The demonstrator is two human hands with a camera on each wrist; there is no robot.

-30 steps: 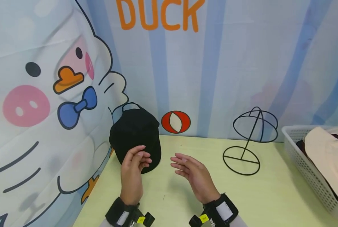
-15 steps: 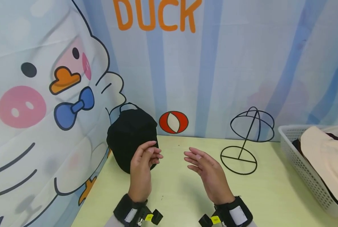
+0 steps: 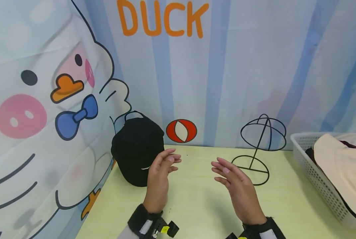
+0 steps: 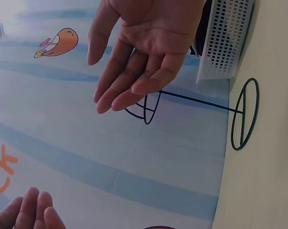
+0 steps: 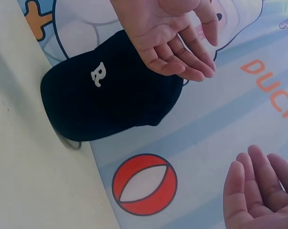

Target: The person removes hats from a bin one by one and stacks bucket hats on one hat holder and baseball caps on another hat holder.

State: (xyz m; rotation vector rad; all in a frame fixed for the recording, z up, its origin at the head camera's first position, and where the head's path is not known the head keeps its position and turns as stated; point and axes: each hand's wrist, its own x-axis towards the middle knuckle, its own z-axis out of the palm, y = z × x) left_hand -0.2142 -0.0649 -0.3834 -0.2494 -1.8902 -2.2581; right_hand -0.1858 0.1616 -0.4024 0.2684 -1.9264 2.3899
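Black cap (image 3: 137, 149) matt cloth; stand (image 3: 260, 146) thin black wire; basket (image 3: 318, 179) perforated white plastic.

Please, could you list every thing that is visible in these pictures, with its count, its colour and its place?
black cap: one, black with a small white letter, on a stand at the left back of the table.
wire hat stand: one, black, bare, at the back of the table, right of centre.
basket: one, white, perforated, at the right edge of the table.
cloth items: beige and dark, count unclear, inside the basket.
table: one, pale yellow-green.
backdrop: one, blue-striped, with a cartoon duck and orange letters.
left hand: open, empty, beside the cap.
right hand: open, empty, above the table.
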